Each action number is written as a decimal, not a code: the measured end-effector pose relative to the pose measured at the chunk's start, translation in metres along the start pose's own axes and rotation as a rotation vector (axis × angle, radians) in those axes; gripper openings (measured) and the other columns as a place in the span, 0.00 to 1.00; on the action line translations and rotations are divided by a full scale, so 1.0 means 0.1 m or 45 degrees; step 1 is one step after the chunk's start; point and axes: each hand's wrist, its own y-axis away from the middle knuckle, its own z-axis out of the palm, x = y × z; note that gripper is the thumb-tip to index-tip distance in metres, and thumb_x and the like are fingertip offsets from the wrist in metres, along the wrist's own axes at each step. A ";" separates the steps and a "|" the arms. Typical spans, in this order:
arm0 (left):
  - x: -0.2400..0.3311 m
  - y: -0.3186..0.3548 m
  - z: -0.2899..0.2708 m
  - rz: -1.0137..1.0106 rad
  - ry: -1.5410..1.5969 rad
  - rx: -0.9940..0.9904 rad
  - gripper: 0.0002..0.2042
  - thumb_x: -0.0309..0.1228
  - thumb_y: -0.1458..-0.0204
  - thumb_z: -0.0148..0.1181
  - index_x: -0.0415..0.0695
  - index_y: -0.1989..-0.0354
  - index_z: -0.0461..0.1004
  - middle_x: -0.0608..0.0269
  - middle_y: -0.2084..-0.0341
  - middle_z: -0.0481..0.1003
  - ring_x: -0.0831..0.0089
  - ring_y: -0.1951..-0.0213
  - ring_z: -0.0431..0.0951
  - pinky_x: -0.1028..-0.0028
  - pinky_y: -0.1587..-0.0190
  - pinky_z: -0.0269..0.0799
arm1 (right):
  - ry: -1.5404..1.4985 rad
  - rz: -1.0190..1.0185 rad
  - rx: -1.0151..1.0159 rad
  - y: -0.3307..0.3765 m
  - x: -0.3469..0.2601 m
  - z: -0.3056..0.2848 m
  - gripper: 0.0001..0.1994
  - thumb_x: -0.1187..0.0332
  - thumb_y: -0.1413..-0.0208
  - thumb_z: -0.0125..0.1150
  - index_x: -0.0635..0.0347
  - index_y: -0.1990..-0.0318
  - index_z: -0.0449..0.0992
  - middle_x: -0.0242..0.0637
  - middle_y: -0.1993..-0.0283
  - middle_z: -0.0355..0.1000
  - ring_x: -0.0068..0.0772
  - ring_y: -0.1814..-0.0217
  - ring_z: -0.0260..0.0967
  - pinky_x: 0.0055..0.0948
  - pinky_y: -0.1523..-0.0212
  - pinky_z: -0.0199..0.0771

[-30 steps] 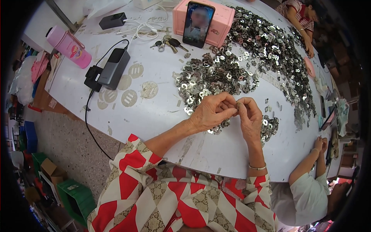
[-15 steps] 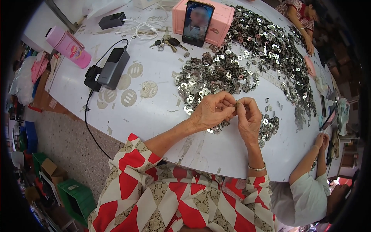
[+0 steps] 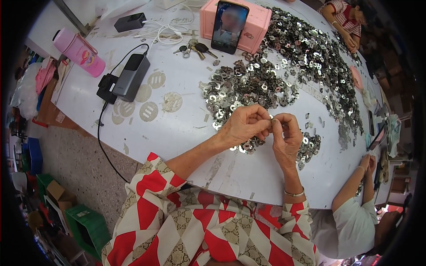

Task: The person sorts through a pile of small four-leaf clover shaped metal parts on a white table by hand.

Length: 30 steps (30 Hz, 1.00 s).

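Observation:
My left hand (image 3: 245,125) and my right hand (image 3: 287,135) meet fingertip to fingertip above the white table (image 3: 186,133), pinching a small shiny metal piece (image 3: 270,123) between them. The piece is mostly hidden by my fingers. Just under and beside my hands lies a small heap of metal pieces (image 3: 310,148). A much larger spread of the same silvery ring-shaped pieces (image 3: 293,62) covers the table beyond my hands.
A phone (image 3: 229,26) leans on a pink box (image 3: 257,20), with keys (image 3: 195,48) beside it. A power bank (image 3: 131,76) with a black cable, a pink bottle (image 3: 80,51) and round white discs (image 3: 149,111) lie left. Another person's hands (image 3: 367,163) work at the right edge; green crates (image 3: 86,228) stand on the floor.
Both hands stay pressed together at the same spot; only the fingers have shifted slightly around the small piece.

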 end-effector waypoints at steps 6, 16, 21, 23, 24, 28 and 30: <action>-0.04 -0.02 -0.01 0.123 -0.004 0.092 0.06 0.25 0.44 0.55 0.35 0.63 0.69 0.62 0.73 0.75 0.78 0.71 0.78 0.80 0.69 0.78 | -0.146 0.101 -0.051 -0.02 -0.02 0.00 0.04 0.75 0.42 0.56 0.66 0.61 0.71 0.32 0.67 0.72 0.18 0.66 0.70 0.19 0.63 0.72; 0.02 -0.01 0.00 0.098 0.020 0.106 0.05 0.24 0.45 0.55 0.36 0.63 0.69 0.62 0.72 0.74 0.78 0.69 0.78 0.79 0.67 0.78 | -0.204 0.207 -0.088 -0.02 -0.03 -0.03 0.06 0.74 0.41 0.56 0.66 0.60 0.72 0.32 0.65 0.73 0.18 0.65 0.70 0.19 0.61 0.72; 0.02 -0.01 -0.01 0.140 -0.042 0.102 0.04 0.24 0.45 0.55 0.36 0.64 0.70 0.64 0.72 0.74 0.77 0.68 0.78 0.78 0.67 0.78 | -0.183 0.171 -0.090 -0.03 -0.04 -0.04 0.05 0.74 0.41 0.56 0.66 0.60 0.72 0.31 0.65 0.73 0.17 0.65 0.70 0.19 0.61 0.74; 0.02 -0.01 -0.02 0.162 -0.072 0.119 0.04 0.24 0.45 0.55 0.36 0.64 0.70 0.64 0.72 0.74 0.77 0.68 0.78 0.78 0.67 0.78 | -0.192 0.181 -0.096 -0.02 -0.04 -0.04 0.05 0.74 0.41 0.56 0.66 0.60 0.72 0.31 0.65 0.73 0.17 0.65 0.70 0.19 0.62 0.74; 0.01 -0.01 -0.02 0.183 -0.102 0.135 0.04 0.24 0.45 0.55 0.36 0.65 0.70 0.64 0.72 0.74 0.78 0.69 0.78 0.78 0.67 0.78 | -0.201 0.191 -0.102 -0.02 -0.04 -0.05 0.05 0.74 0.41 0.55 0.66 0.60 0.72 0.30 0.65 0.73 0.17 0.65 0.70 0.19 0.62 0.74; 0.02 -0.01 -0.01 0.186 -0.103 0.130 0.05 0.25 0.45 0.56 0.36 0.65 0.70 0.64 0.72 0.74 0.78 0.69 0.78 0.78 0.68 0.78 | -0.217 0.203 -0.117 -0.02 -0.10 -0.05 0.05 0.74 0.41 0.55 0.66 0.60 0.72 0.30 0.65 0.72 0.17 0.65 0.70 0.19 0.62 0.74; 0.01 -0.01 -0.02 0.186 -0.113 0.136 0.05 0.25 0.45 0.56 0.36 0.64 0.70 0.64 0.72 0.74 0.78 0.69 0.78 0.78 0.68 0.78 | -0.250 0.222 -0.115 -0.02 -0.12 -0.04 0.05 0.75 0.40 0.53 0.66 0.59 0.73 0.29 0.66 0.71 0.16 0.67 0.67 0.16 0.64 0.70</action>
